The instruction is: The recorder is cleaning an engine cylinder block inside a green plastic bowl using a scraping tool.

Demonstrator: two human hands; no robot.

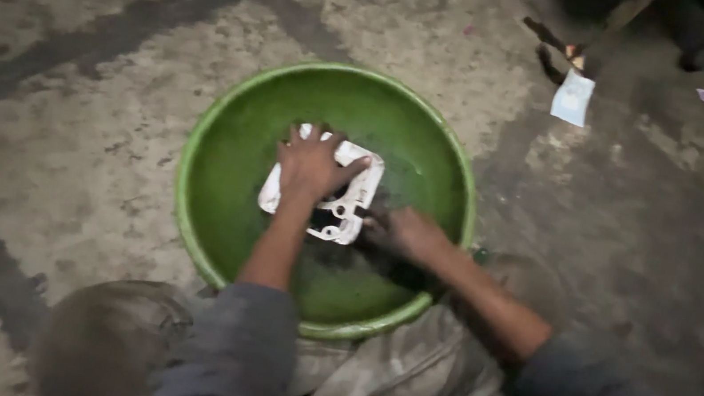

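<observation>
Setting: rough workshop or repair yard, work done at ground level. Evidence: bare concrete floor, stained dark and patchy, with oily streaks. A green plastic basin sits directly on it, holding a pale flat metal part with cut-outs. Scrap of paper and dark debris lie nearby. Lighting dim.
</observation>
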